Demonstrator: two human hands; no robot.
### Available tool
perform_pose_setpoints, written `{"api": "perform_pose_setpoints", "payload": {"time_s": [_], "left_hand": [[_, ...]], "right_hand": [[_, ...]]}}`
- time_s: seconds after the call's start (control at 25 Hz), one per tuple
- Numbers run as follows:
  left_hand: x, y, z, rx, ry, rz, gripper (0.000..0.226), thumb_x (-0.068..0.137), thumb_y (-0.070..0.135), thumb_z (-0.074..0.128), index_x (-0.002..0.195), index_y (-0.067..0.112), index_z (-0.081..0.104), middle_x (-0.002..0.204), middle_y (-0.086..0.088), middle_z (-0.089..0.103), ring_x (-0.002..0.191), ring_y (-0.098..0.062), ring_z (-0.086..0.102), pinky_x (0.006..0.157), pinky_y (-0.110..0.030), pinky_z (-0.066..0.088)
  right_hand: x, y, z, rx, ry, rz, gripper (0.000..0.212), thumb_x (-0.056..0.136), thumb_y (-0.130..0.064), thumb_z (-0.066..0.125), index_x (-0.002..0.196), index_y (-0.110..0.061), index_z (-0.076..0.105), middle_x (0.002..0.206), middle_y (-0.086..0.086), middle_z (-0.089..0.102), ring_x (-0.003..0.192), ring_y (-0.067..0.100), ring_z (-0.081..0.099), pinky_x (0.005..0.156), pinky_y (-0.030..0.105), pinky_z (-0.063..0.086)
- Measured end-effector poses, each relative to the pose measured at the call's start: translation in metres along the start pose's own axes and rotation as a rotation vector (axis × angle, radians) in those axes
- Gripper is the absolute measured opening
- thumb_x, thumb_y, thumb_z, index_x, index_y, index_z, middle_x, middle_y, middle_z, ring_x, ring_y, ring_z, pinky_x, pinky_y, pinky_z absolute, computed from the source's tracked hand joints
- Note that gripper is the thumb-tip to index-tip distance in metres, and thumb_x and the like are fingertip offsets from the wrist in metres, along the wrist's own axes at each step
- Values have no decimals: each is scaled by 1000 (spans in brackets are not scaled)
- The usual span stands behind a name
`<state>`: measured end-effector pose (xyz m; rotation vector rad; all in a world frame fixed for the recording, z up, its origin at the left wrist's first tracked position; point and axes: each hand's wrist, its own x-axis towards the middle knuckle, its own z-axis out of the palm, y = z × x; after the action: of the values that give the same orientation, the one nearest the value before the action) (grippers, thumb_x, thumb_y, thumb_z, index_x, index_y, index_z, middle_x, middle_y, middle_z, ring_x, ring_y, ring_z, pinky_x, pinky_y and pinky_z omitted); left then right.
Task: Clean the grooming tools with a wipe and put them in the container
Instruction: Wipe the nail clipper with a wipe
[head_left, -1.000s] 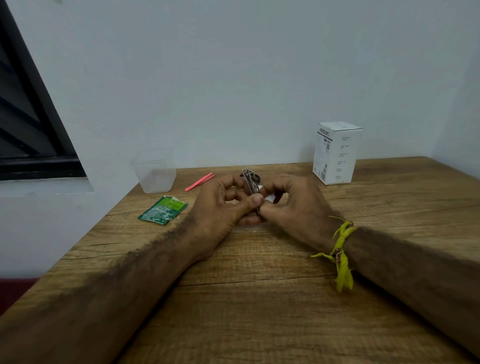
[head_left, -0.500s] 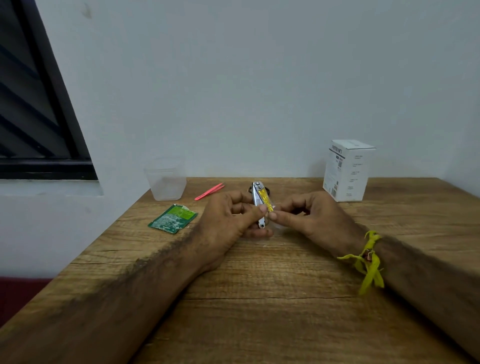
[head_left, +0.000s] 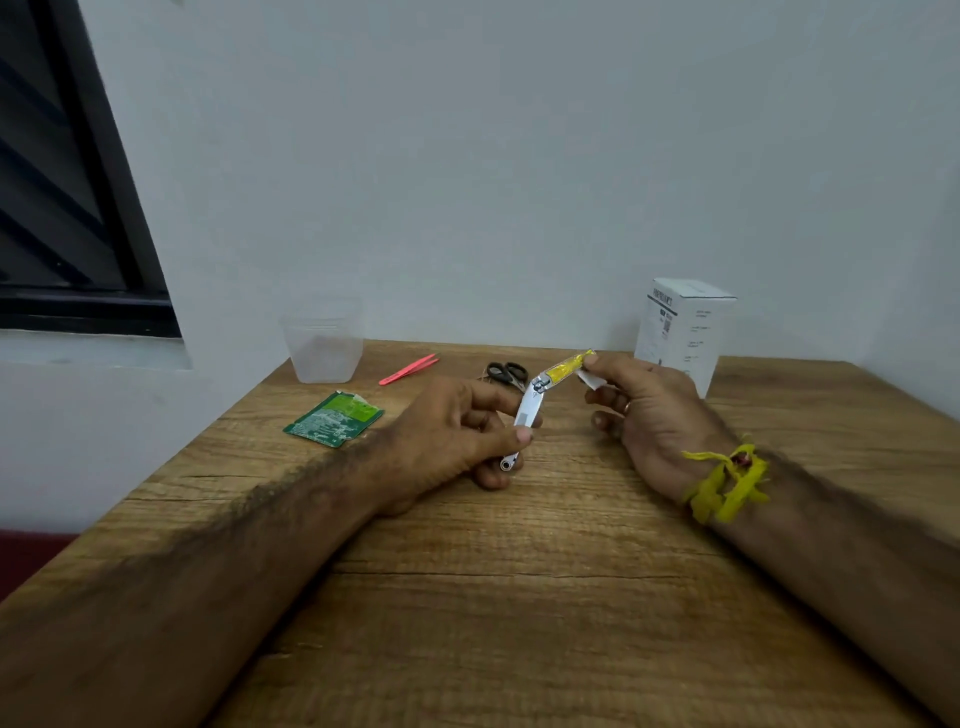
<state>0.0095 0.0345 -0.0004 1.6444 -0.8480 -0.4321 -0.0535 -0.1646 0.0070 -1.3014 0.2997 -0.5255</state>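
My left hand (head_left: 457, 436) grips the silver body of a nail clipper (head_left: 527, 415) above the middle of the wooden table (head_left: 519, 597). The clipper's yellow lever (head_left: 566, 368) is swung out up and to the right. My right hand (head_left: 649, 410) pinches the lever's tip together with a small white wipe (head_left: 592, 379). Small black-handled scissors (head_left: 506, 373) and pink tweezers (head_left: 408, 369) lie on the table behind my hands. A clear plastic container (head_left: 323, 345) stands at the back left, with nothing visible inside.
A torn green wipe sachet (head_left: 335, 420) lies left of my left hand. A white cardboard box (head_left: 683, 327) stands at the back right against the wall. A dark window (head_left: 62, 208) is at far left.
The clipper's yellow lever has been swung open from folded against the body to stretched out to the right. My right hand moved right and up with the lever tip and wipe.
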Motion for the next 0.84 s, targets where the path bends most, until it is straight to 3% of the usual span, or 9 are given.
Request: {"api": "perform_pose_setpoints", "payload": {"time_s": [0.16,0.24,0.36,0.52,0.68,0.84], "left_hand": [[-1,3,5,70,-76,22,15,88,9,74,103,9,73,69,-13,68,55,-16,61,50,-21,50],[-1,2,5,35,-35,22,15,88,9,74,103,8,72,70,-14,68,56,-16,63,50,-23,52],[-2,2,5,-57,56,14,20,89,8,73,108,3,70,74,-19,68,61,-22,66,55,-26,57],[-3,4,7,-43,50,36,20,91,8,71,110,4,69,83,-29,69,68,-23,68,61,-27,60],[-3,3,10,-174,21,13,20,97,8,62,114,-1,66,95,-23,74,79,-26,72,73,-32,62],[-2,5,13,-214,49,-14,13,93,3,66,105,1,69,89,-23,75,71,-25,72,64,-29,61]], "right_hand": [[1,-3,6,5,-26,-40,10,80,-21,76,81,-12,79,83,-1,73,63,6,59,50,22,44],[-1,-2,7,-33,-50,-55,20,80,-30,78,83,-11,79,80,-2,72,65,7,58,52,23,44],[-9,4,5,-277,-118,-128,37,75,-51,76,83,-15,79,79,4,72,68,8,59,55,24,45],[-19,11,14,-391,-273,-260,27,78,-40,77,83,-14,79,73,-1,73,64,0,59,56,15,43],[-19,8,13,-272,-265,-173,30,75,-37,78,90,-11,78,88,14,73,71,9,58,62,28,44],[-20,7,12,-247,-281,-163,37,69,-40,78,92,-10,78,89,11,72,75,12,56,62,30,42]]}}
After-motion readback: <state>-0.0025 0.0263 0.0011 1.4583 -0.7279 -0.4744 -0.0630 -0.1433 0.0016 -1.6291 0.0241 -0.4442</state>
